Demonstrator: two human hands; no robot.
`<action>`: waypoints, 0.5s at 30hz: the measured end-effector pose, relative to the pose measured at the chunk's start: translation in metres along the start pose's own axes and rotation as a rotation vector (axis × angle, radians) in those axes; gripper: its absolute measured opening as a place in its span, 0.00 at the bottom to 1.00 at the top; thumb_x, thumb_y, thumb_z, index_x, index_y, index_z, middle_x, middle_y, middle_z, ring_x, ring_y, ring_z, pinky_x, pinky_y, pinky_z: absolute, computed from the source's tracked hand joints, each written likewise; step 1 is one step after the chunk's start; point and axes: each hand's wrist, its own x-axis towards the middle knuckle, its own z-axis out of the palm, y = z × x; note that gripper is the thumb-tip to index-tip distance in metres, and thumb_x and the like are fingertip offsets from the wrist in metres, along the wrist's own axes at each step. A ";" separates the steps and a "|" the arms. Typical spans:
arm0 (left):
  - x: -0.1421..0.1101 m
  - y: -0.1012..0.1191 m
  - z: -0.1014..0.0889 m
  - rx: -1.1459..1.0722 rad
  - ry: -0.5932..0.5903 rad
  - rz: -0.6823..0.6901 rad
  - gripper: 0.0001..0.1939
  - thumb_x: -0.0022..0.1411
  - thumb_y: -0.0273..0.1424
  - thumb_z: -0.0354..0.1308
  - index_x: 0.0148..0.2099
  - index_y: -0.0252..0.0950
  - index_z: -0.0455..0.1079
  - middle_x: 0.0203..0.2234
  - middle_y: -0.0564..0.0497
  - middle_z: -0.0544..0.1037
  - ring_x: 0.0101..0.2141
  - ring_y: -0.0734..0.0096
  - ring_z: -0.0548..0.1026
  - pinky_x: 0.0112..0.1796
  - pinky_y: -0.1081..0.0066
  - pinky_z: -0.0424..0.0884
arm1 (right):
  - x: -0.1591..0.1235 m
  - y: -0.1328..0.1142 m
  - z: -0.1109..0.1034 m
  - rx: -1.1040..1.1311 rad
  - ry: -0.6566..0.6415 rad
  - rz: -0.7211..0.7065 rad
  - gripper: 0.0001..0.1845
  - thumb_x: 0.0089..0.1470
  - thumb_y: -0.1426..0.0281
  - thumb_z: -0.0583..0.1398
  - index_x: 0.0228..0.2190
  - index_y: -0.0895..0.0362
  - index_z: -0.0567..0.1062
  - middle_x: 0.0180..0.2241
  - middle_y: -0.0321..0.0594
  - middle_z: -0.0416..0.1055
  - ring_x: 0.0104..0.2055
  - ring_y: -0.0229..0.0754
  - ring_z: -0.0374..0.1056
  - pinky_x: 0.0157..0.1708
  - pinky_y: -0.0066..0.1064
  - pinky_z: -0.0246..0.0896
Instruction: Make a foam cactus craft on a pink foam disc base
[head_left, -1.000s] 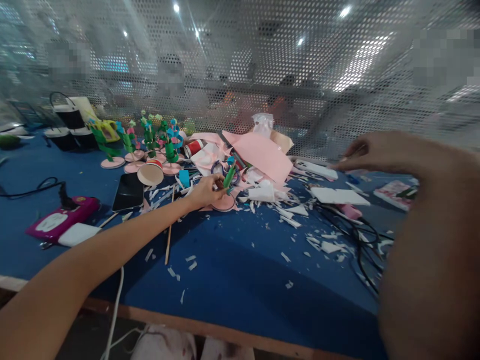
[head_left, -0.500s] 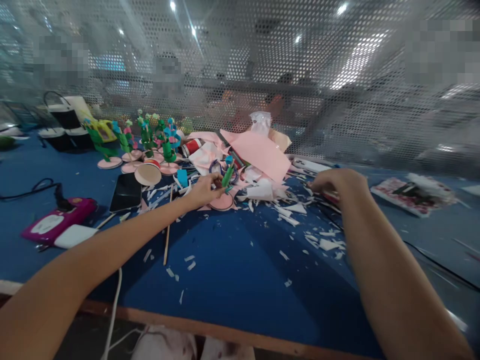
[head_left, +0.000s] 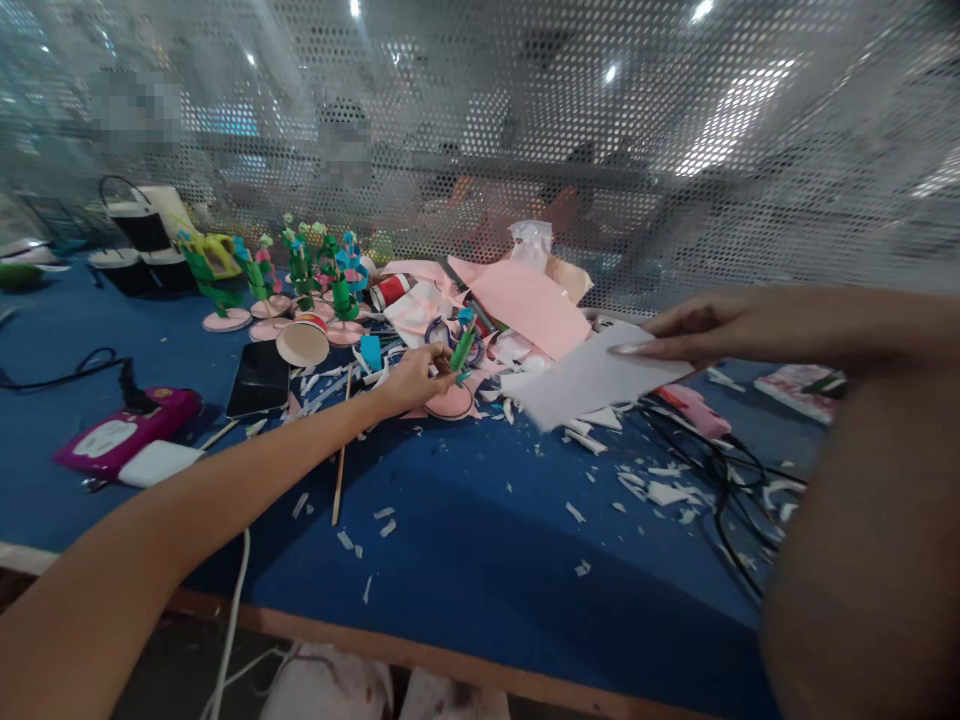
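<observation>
My left hand (head_left: 418,380) pinches a small green paper flower (head_left: 462,350) with a blue tip, which stands on a round pink base (head_left: 451,402). Between the thumb and fingers of my right hand (head_left: 697,328) is a sheet of white paper (head_left: 589,380), tilted above the scraps to the right of the flower. Close behind the flower lies a pair of scissors (head_left: 436,332), partly hidden. A sheet of pink paper (head_left: 525,300) rests on the heap beyond.
Finished paper flowers (head_left: 341,290) on pink bases fill the back left. Nearer stand a paper cup (head_left: 303,342), a black phone (head_left: 259,380) and a purple power strip (head_left: 127,435). White scraps, a wooden stick (head_left: 341,470) and black cables (head_left: 724,480) lie about. A perforated metal screen (head_left: 480,130) rises behind.
My right hand has lifted from the right side of the table and come left with the white sheet. My left hand still holds the flower in the same place.
</observation>
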 end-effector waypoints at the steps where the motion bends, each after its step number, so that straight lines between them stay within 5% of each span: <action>1: 0.000 0.000 0.000 -0.002 -0.001 -0.002 0.06 0.51 0.28 0.59 0.32 0.35 0.64 0.21 0.55 0.74 0.25 0.72 0.72 0.31 0.72 0.67 | -0.003 -0.007 0.000 0.042 -0.022 -0.056 0.33 0.31 0.35 0.58 0.24 0.51 0.74 0.34 0.41 0.75 0.40 0.52 0.69 0.40 0.41 0.66; 4: -0.001 -0.001 0.000 -0.005 0.004 0.023 0.05 0.51 0.27 0.58 0.31 0.35 0.64 0.20 0.55 0.73 0.25 0.72 0.73 0.31 0.72 0.67 | 0.003 -0.004 0.001 0.096 -0.076 -0.078 0.31 0.37 0.38 0.56 0.28 0.51 0.75 0.36 0.41 0.75 0.41 0.50 0.69 0.40 0.38 0.66; 8: -0.002 -0.002 0.000 0.028 0.018 0.034 0.05 0.51 0.26 0.57 0.30 0.35 0.63 0.21 0.55 0.73 0.27 0.72 0.73 0.31 0.73 0.67 | 0.018 0.016 0.003 0.078 -0.046 0.236 0.24 0.49 0.49 0.54 0.26 0.56 0.74 0.31 0.46 0.75 0.32 0.44 0.70 0.36 0.35 0.66; 13: -0.001 -0.001 0.000 0.005 0.004 0.007 0.05 0.51 0.25 0.58 0.31 0.35 0.63 0.22 0.55 0.74 0.26 0.73 0.73 0.31 0.73 0.67 | 0.005 -0.005 0.001 0.149 -0.073 -0.138 0.30 0.40 0.40 0.57 0.32 0.52 0.76 0.38 0.42 0.75 0.40 0.47 0.69 0.41 0.34 0.65; 15: 0.000 -0.002 0.000 0.004 0.011 0.005 0.06 0.50 0.24 0.57 0.32 0.35 0.63 0.23 0.54 0.74 0.27 0.72 0.73 0.31 0.73 0.68 | 0.004 -0.012 0.002 0.146 -0.077 -0.154 0.32 0.41 0.39 0.56 0.32 0.52 0.76 0.34 0.42 0.75 0.37 0.46 0.70 0.39 0.34 0.65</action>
